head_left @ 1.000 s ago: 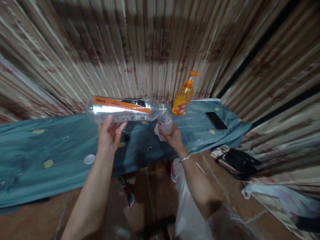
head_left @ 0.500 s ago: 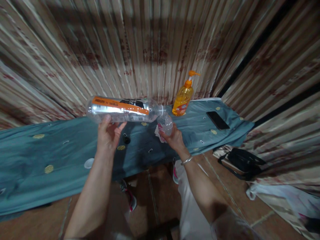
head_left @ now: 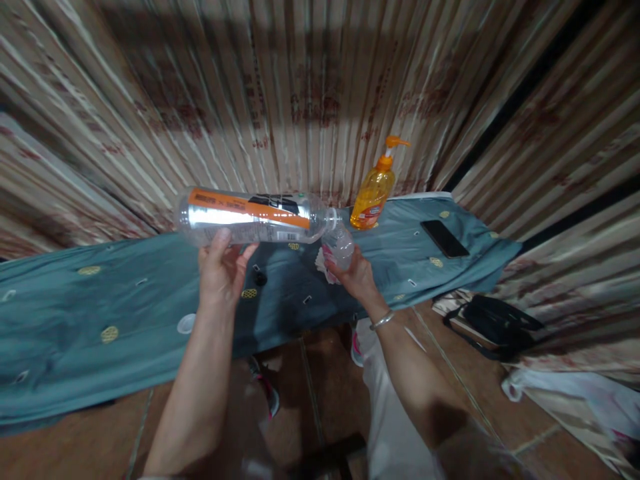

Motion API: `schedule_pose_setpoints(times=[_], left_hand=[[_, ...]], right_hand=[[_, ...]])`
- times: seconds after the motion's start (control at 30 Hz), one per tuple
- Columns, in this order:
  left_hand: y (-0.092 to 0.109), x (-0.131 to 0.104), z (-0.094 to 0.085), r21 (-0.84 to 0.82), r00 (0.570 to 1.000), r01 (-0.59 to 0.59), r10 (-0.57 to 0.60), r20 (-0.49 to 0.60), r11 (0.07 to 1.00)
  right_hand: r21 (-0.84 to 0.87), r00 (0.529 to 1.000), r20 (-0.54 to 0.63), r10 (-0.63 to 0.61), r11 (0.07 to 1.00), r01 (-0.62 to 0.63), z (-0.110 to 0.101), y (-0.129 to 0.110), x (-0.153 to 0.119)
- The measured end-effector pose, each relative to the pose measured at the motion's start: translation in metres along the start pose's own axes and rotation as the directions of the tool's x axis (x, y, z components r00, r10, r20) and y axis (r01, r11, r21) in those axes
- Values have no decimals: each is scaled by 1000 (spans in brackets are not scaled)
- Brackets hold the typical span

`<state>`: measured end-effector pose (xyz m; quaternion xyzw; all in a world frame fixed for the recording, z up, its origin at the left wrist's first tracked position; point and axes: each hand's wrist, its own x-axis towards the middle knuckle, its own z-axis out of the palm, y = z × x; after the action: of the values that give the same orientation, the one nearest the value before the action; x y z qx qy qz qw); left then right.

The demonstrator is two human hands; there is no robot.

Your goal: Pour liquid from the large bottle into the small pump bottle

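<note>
My left hand holds a large clear plastic bottle with an orange and silver label from below. The bottle lies nearly level, its neck pointing right. In my right hand is a small clear plastic bottle, tilted, its top at the large bottle's mouth. Whether the two mouths touch I cannot tell. A crumpled pale piece, perhaps the small bottle's label or a tissue, shows beside my right fingers. A dark round cap and a white round lid lie on the cloth near my left arm.
A pump bottle of yellow liquid stands behind my right hand on the blue-green cloth. A black phone lies to the right. A pleated curtain hangs behind; a black bag sits low at right.
The whole view has shifted slightly, so things appear a little further right. Both hands keep the two bottles mouth to mouth in much the same pose.
</note>
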<state>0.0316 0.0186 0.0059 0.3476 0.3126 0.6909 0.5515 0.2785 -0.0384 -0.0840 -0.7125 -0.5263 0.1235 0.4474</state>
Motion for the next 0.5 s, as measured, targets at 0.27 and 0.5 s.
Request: schedule_pose_setpoints(times=[0.27,0.5], left_hand=[[0,-4,-4,75,998,-36,32,51,996],[7,-14,8,-2,999,-18,18,-30,1000]], right_hand=[[-4,1000,-9,-11,1000,11,0,1,-1],[8,1000,6,-21,1000,21,-2,-1,-1]])
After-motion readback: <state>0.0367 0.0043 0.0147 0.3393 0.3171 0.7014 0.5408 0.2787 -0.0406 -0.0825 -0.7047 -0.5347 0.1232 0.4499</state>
